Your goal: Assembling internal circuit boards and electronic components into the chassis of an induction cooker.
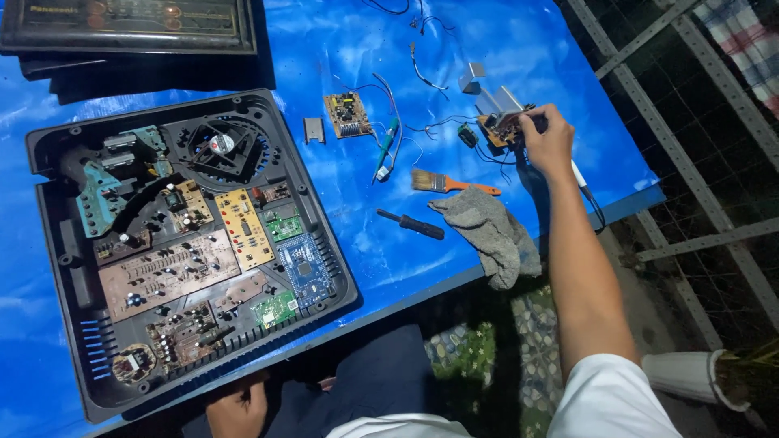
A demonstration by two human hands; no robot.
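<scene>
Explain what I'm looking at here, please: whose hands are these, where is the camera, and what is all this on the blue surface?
This is one view from a camera worn on a person's head, looking down at their own bare hands; there is no machine. The right hand reaches out across the blue table and grips a small circuit board with wires and a metal part attached. The left hand rests low by the person's lap, near the table edge, holding nothing visible. On the left lies an opened black appliance case full of circuit boards and a fan. Between lie a loose small board, a paintbrush, a screwdriver and a grey rag.
</scene>
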